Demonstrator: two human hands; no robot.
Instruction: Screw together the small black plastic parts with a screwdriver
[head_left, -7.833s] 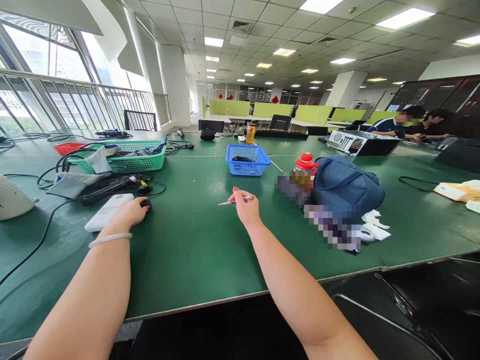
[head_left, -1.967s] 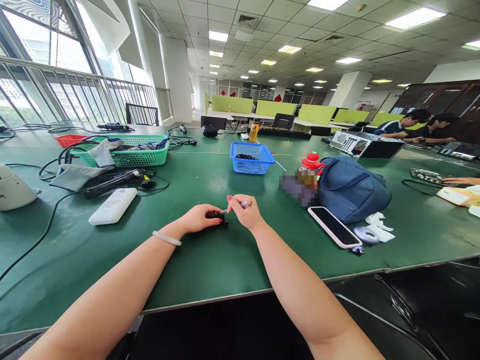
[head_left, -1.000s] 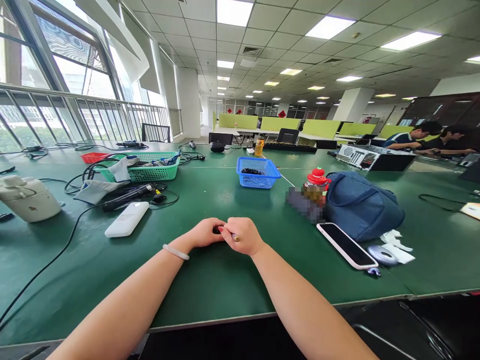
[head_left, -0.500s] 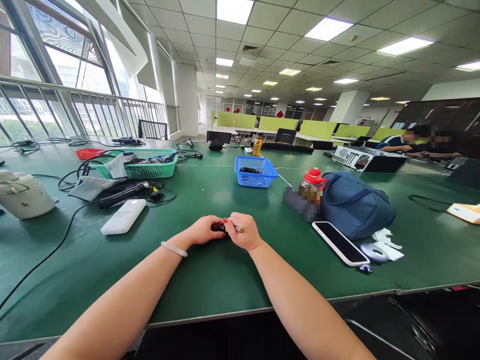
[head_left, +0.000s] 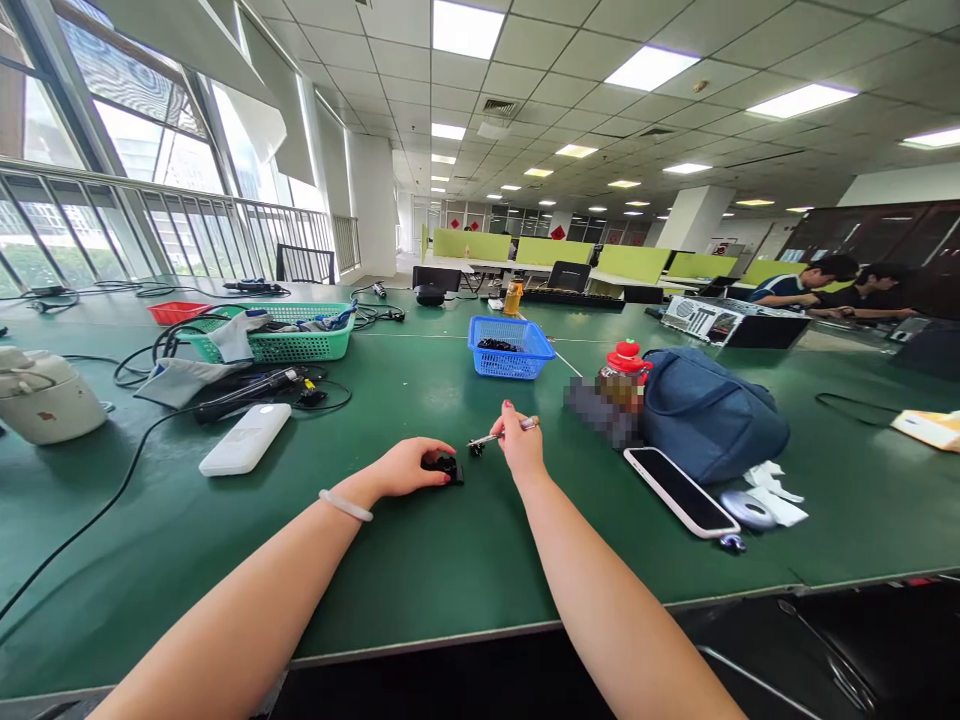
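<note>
My left hand (head_left: 411, 466) is closed around a small black part (head_left: 448, 468), fingers on top and thumb along its near side. The part rests on the green table, partly covered by the fingers. To the right, my right hand (head_left: 520, 440) pinches a slim silver tool that looks like a small screwdriver (head_left: 496, 436). It is tilted nearly flat, its tip pointing left. Right by that tip sits a little dark cluster (head_left: 477, 450), too small to make out; whether the tip touches it I cannot tell.
Ahead stands a blue basket (head_left: 512, 362) with black pieces inside. On the left are a green basket (head_left: 300, 346), cables and a white power bank (head_left: 246, 440). A phone (head_left: 681, 492), a blue bag (head_left: 712, 415) and a red-lidded jar (head_left: 626, 360) lie right. Two people sit far right.
My right hand has moved away from the left hand, to the right. The screwdriver has swung from pointing down to lying nearly level. My left hand stays on the black part.
</note>
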